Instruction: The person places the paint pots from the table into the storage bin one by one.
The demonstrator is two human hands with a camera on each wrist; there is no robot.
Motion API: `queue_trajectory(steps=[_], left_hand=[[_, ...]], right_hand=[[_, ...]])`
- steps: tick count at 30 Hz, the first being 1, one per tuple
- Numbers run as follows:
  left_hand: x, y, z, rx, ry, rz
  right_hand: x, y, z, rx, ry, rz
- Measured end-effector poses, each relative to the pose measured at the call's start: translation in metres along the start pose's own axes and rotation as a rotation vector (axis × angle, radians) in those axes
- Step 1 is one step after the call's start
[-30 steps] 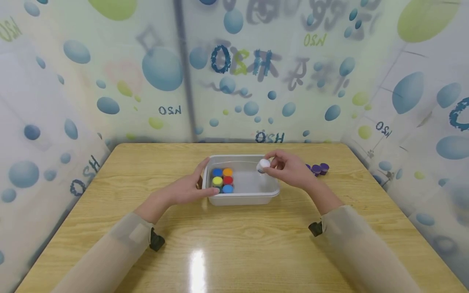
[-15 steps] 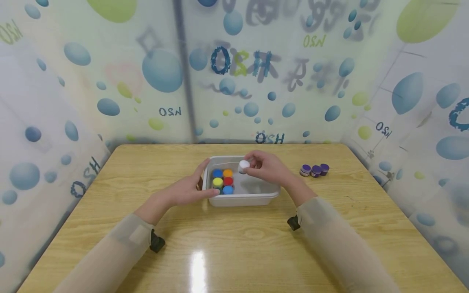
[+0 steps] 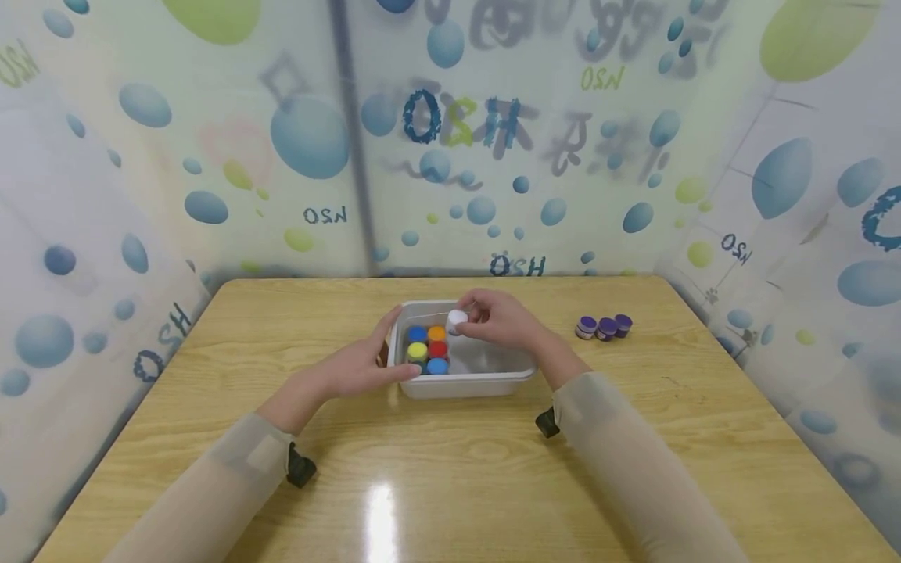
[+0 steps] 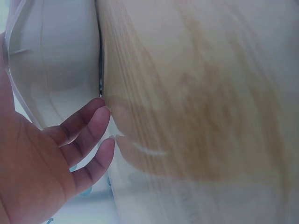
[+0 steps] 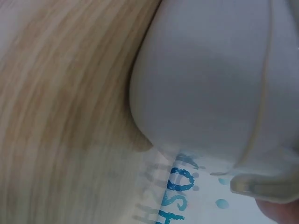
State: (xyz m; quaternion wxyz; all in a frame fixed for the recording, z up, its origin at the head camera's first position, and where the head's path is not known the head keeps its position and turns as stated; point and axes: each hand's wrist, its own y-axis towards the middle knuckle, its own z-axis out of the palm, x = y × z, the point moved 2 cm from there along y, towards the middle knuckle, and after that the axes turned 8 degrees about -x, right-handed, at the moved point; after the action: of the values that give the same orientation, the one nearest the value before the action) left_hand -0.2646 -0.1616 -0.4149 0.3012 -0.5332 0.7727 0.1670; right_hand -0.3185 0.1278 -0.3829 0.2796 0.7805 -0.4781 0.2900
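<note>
- A left hand [image 3: 359, 366] rests against the left wall of a clear plastic tub [image 3: 493, 379] at the middle of a wooden bench [image 3: 450, 469], its fingers [image 4: 86, 126] straight and lightly spread.
- Inside the tub, at its left end, small pots [image 3: 427, 349] stand packed together, with blue, orange, yellow and red lids.
- A right hand [image 3: 503, 320] hovers over the tub, fingertips pinching a white-lidded pot [image 3: 456, 319] just above the far right of the packed pots.
- Three purple-lidded pots [image 3: 604, 326] sit in a row on the bench, right of the tub.
</note>
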Motion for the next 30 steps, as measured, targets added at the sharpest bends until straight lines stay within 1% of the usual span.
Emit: queue_trajectory(steps=[7,12,19,23,26,30], left_hand=[[0.0,0.0,-0.001,-0.017,0.003,0.008],[-0.001,0.0,-0.004,-0.019,0.004,0.015],[-0.003,-0.001,-0.006,-0.005,0.004,0.01],[-0.002,-0.001,-0.004,-0.006,0.007,0.013],[-0.001,0.0,-0.003,0.0,0.005,0.01],[-0.001,0.002,0.0,0.01,0.0,0.006]], right_hand=[[-0.001,0.001,0.003,0.016,-0.004,0.073],[-0.001,0.001,0.002,0.039,-0.058,0.109],[-0.001,0.003,0.005,0.097,-0.211,0.096],[-0.002,0.004,0.009,0.115,-0.294,0.083],[-0.003,0.003,0.011,0.117,-0.344,0.079],[-0.003,0.001,0.013,0.125,-0.377,0.08]])
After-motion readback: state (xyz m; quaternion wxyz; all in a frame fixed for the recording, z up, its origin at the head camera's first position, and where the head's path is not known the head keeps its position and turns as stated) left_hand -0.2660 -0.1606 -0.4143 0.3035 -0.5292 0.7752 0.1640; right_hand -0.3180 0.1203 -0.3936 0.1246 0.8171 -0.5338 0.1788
